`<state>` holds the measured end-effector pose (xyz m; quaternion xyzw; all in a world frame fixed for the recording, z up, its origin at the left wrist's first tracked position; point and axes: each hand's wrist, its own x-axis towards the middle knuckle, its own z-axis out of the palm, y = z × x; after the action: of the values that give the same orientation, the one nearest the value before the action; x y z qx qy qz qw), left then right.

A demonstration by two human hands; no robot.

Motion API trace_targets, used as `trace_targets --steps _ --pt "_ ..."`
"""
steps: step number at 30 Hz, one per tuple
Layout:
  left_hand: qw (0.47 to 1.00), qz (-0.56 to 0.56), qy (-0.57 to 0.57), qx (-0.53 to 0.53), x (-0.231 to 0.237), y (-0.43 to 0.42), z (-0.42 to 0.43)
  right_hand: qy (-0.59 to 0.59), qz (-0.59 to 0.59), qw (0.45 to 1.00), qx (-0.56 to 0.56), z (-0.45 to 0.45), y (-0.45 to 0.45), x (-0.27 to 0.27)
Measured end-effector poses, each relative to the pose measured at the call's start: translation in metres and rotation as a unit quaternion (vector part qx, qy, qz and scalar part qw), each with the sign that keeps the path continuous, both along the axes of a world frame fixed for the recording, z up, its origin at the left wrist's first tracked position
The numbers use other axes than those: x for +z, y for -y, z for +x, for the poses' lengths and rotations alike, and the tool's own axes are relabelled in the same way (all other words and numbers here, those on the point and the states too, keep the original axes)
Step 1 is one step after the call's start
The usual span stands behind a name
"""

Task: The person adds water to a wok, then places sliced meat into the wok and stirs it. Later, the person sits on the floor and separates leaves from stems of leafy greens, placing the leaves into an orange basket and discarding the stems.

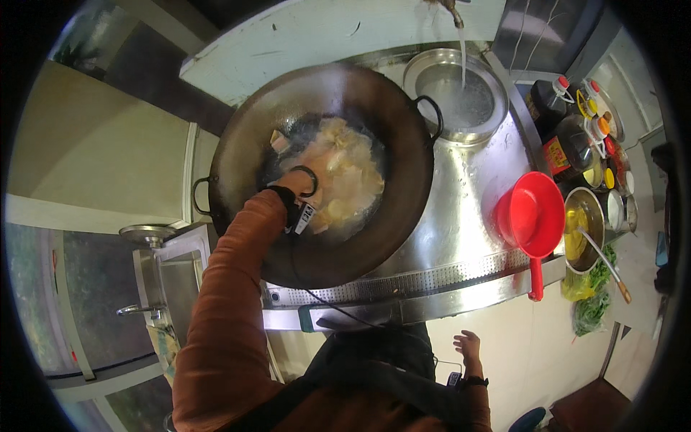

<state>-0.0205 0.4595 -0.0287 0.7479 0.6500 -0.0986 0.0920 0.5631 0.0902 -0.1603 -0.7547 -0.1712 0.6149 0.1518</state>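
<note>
A large dark iron wok (402,183) with two loop handles stands before me. Steam rises from pale, sliced food pieces (351,178) in its bottom, and one separate piece (279,141) lies up the left side. My left hand (297,182) reaches in over the food, with a dark loop around it; its fingers are blurred by steam, so I cannot tell whether they hold anything. A strap and a small device sit on that wrist. My right hand (468,345) hangs low beside my body, away from the counter, fingers apart and holding nothing.
Water runs from a tap (458,20) into a steel basin (413,81). On the steel counter (459,216) rests a red plastic ladle (532,216). Sauce bottles (575,143) and a pot of yellow oil (576,227) with a ladle line the right. A small sink (183,286) is left.
</note>
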Motion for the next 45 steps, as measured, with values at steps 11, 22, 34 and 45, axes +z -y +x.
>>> trace_targets --steps 11,22,34,45 --pt "0.957 -0.042 0.229 0.175 0.069 0.026 0.037 -0.006 0.015 1.000 0.007 0.002 -0.020 -0.003" --pt "0.997 -0.039 -0.030 0.058 0.060 0.081 -0.030 -0.009 0.020 0.999 0.023 -0.011 -0.027 -0.010" --pt "0.992 -0.085 -0.039 -0.089 0.040 0.027 0.021 -0.022 0.012 1.000 0.014 -0.007 -0.015 -0.018" --pt "0.980 -0.112 0.002 0.162 0.064 0.018 0.045 0.018 0.018 1.000 0.007 -0.001 -0.011 -0.011"
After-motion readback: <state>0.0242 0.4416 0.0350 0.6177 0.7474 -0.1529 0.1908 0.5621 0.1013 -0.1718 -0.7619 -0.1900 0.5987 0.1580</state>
